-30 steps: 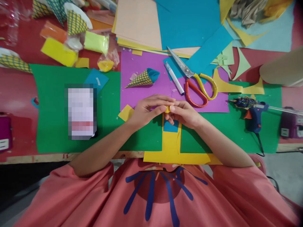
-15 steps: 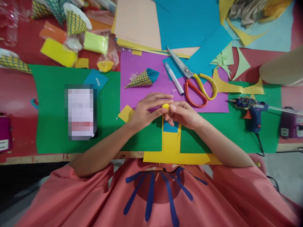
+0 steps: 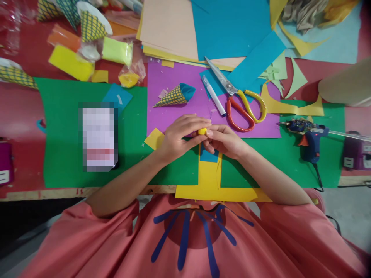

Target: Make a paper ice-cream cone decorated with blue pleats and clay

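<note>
Head view: left grip [image 3: 177,135] and right grip [image 3: 227,142] both closed at the fingertips on a yellow lump [image 3: 202,131], by the near edge of the purple sheet [image 3: 199,107]. Scissors [image 3: 230,87] just beyond right grip. Green sheet [image 3: 271,150] stretches between right grip and glue gun [image 3: 313,143]. Yellow paper [image 3: 209,175] overhangs front edge of surface [image 3: 29,162].

Your forearms [image 3: 127,179] angled inward over the near edge of the table [image 3: 27,162], elbows bent, left hand [image 3: 179,133] arched, fingers extended, right hand [image 3: 225,141] more curled, both thumbs pinching, fingertips close together
</note>
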Demonstrator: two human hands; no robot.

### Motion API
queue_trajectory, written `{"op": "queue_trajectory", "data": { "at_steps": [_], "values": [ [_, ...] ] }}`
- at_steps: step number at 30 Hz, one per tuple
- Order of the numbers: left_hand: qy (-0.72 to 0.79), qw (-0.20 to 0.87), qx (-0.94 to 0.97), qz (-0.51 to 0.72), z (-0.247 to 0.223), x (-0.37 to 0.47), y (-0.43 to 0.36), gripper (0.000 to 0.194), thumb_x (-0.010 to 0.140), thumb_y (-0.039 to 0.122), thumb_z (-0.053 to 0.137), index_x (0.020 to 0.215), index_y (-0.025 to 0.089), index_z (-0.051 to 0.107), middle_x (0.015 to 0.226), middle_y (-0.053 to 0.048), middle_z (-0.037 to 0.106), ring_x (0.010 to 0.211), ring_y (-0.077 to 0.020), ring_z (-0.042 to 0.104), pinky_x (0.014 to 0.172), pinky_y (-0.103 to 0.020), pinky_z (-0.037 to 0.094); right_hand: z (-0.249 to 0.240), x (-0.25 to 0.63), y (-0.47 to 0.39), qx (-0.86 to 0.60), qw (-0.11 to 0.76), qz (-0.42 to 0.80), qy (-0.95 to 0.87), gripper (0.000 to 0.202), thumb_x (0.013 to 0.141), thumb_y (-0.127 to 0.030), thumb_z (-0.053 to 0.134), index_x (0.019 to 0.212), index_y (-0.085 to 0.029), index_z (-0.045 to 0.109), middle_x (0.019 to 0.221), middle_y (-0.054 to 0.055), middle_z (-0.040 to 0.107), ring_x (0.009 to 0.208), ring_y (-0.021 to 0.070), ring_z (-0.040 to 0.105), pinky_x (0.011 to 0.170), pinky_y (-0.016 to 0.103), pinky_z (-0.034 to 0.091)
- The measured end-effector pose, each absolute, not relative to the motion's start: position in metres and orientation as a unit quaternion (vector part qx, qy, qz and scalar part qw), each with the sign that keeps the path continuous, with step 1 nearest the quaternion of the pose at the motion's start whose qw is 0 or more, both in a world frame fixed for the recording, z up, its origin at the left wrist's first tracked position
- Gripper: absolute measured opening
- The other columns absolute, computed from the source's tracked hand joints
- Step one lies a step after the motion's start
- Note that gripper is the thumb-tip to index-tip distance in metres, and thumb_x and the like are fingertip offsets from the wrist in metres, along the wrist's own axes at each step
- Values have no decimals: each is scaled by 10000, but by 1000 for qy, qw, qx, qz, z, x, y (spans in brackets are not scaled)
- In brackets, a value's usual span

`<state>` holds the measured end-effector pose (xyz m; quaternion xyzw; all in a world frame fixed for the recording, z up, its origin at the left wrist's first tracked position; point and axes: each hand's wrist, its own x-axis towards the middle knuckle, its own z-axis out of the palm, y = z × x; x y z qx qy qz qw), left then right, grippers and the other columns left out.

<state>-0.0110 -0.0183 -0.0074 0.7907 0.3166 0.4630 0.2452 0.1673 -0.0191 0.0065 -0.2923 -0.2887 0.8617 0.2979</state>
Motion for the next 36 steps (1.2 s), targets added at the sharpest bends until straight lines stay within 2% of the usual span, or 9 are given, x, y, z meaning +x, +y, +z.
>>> {"op": "queue_trajectory", "data": {
  "at_steps": [5, 9, 13, 17, 22, 24, 27, 30, 36],
  "values": [
    [341, 251, 794, 437, -8, -12, -20, 366, 888, 447, 649, 1183, 229, 655, 1147, -59, 750, 1075, -179, 701, 1010, -359, 539, 6, 169, -18, -305, 279, 865, -285, 367, 692, -461, 825, 761, -127, 689, 545, -56, 615, 408, 45, 545, 386, 154, 412],
    [348, 262, 786, 438, -8, -11, -20, 249, 906, 418, 633, 1053, 226, 689, 1088, -47, 766, 1017, -166, 715, 979, -359, 547, 5, 169, -18, -299, 275, 868, -286, 396, 680, -489, 827, 791, -130, 701, 577, -51, 624, 412, 44, 532, 383, 164, 401],
    [332, 263, 780, 461, -7, -11, -20, 217, 898, 370, 655, 1064, 232, 681, 1093, -51, 763, 1019, -168, 713, 923, -334, 557, 5, 168, -18, -280, 270, 878, -278, 384, 709, -488, 808, 836, -138, 714, 601, -51, 623, 439, 40, 545, 413, 162, 423],
    [337, 263, 779, 459, -6, -11, -21, 275, 870, 363, 693, 1107, 227, 663, 1114, -56, 756, 1030, -170, 708, 918, -321, 553, 6, 169, -18, -283, 280, 874, -278, 351, 710, -452, 819, 765, -127, 701, 578, -53, 618, 424, 32, 552, 410, 144, 418],
    [343, 225, 787, 461, -9, -12, -21, 187, 888, 346, 672, 1022, 216, 654, 1086, -45, 762, 998, -159, 710, 897, -313, 553, 5, 167, -18, -293, 297, 862, -287, 437, 673, -527, 822, 767, -128, 672, 593, -40, 643, 417, 51, 576, 412, 154, 437],
    [349, 206, 795, 451, -9, -11, -20, 167, 902, 344, 652, 1009, 216, 649, 1079, -42, 763, 995, -160, 710, 895, -320, 552, 5, 166, -19, -301, 306, 853, -298, 426, 672, -498, 833, 802, -130, 663, 590, -56, 618, 419, 41, 564, 407, 145, 415],
    [342, 204, 798, 453, -7, -9, -20, 160, 899, 302, 655, 1027, 208, 639, 1076, -47, 762, 1003, -155, 710, 905, -311, 549, 6, 166, -20, -317, 311, 837, -319, 385, 686, -429, 843, 823, -122, 656, 570, -78, 569, 412, 9, 509, 402, 129, 351],
    [328, 229, 794, 457, -4, -8, -20, 241, 870, 291, 685, 1083, 196, 625, 1094, -64, 754, 1026, -160, 706, 929, -311, 546, 5, 167, -20, -324, 315, 828, -332, 385, 685, -429, 841, 839, -127, 659, 574, -79, 568, 414, 4, 475, 405, 141, 329],
    [343, 226, 792, 451, -5, -11, -21, 204, 906, 291, 640, 1097, 221, 626, 1122, -44, 747, 1058, -159, 694, 963, -326, 528, 6, 169, -18, -299, 312, 841, -326, 402, 686, -467, 831, 827, -134, 653, 610, -67, 579, 462, 33, 538, 444, 158, 399]
  ]
}}
